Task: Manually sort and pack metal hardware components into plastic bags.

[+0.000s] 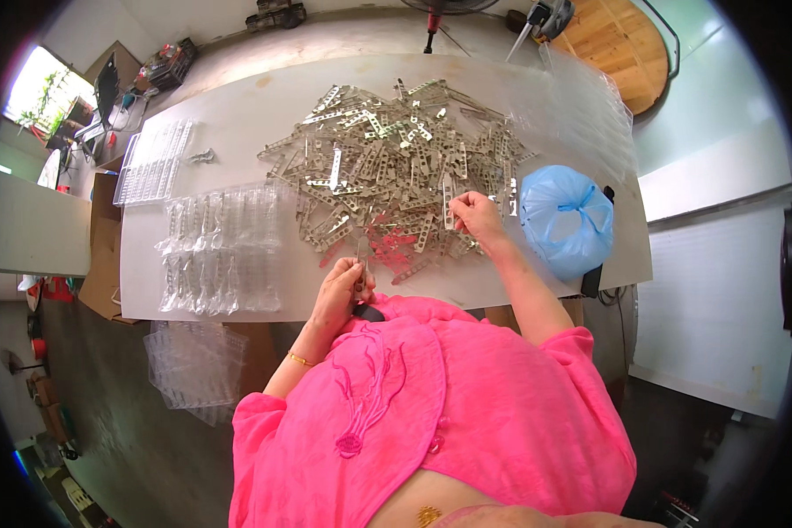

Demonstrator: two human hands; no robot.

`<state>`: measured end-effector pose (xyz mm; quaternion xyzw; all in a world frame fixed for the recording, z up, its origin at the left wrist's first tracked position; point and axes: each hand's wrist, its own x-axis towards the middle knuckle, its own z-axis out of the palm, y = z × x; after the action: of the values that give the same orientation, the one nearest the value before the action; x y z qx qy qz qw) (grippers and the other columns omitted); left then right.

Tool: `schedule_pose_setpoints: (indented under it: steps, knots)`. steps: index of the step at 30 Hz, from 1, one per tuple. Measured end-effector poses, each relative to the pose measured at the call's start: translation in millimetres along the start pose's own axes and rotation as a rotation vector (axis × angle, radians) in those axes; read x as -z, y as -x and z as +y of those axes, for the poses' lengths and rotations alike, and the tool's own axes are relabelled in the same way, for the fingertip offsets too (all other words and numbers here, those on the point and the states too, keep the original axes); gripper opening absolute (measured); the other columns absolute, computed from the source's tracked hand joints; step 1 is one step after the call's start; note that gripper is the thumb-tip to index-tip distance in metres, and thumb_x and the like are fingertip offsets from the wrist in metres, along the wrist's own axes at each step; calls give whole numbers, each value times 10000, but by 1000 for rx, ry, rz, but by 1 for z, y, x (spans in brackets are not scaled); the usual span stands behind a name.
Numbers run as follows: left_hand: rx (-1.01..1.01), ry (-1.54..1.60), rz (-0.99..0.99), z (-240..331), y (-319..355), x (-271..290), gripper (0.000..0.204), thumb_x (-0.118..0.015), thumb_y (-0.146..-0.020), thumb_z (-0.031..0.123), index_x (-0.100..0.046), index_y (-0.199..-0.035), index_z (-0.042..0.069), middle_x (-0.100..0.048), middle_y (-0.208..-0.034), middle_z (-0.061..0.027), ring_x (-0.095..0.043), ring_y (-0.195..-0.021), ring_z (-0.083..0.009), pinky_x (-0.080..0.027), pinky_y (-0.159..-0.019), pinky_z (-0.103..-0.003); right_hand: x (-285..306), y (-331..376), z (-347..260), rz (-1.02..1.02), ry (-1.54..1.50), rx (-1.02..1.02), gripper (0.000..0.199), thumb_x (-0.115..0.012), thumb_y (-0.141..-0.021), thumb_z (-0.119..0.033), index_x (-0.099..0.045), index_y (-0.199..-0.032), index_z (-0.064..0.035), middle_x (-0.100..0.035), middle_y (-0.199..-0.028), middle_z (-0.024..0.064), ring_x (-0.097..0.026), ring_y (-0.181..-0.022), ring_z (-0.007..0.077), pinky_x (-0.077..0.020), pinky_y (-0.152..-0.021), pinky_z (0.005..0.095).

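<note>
A large heap of shiny metal strips with punched holes [387,150] covers the middle of the table. At the heap's right front edge, my right hand [477,216] pinches one perforated metal strip [449,204], which stands roughly upright from its fingertips. Close to my body, near the table's front edge, my left hand [336,295] is closed around a few metal strips [362,253] whose ends stick up past the fingers. Just beyond it, several strips of the heap shine pink [391,246].
To the left lies a clear plastic tray [220,251] with metal parts in its slots. Another clear tray [154,163] is behind it, and more clear trays [590,106] lie back right. A tied blue plastic bag [565,220] sits right. Clear trays [198,365] are stacked below the table's left front.
</note>
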<state>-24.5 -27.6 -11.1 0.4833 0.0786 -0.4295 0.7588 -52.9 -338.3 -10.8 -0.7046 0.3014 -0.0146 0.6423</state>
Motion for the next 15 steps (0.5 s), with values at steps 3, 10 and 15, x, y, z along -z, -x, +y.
schedule_pose_setpoints:
  steps: [3,10,15]
  knots:
    - [-15,3,-3,-12,-12,-20,119,-505,-1001,176,-489,-995,57,-604,-799,-74,-545,-618,-132,-494,-637,-300,14,18,5,-23,-80,22,143,-660,-884,-177,-629,-908,-40,-651,-753,12,-569,-535,64,-428,-463,212]
    - [-58,80,-136,-35,-35,-45,83,-583,-964,123,-581,-995,46,-611,-851,-39,-580,-728,-130,-495,-675,-296,43,65,-15,-67,-87,58,128,-664,-893,-164,-622,-910,-45,-651,-756,11,-559,-555,47,-435,-491,195]
    - [37,280,-172,-51,-32,-53,75,-590,-967,130,-591,-1014,71,-629,-862,-18,-596,-745,-119,-505,-682,-281,47,79,-17,-151,-112,39,120,-660,-904,-165,-621,-910,-52,-646,-759,7,-561,-567,45,-440,-501,198]
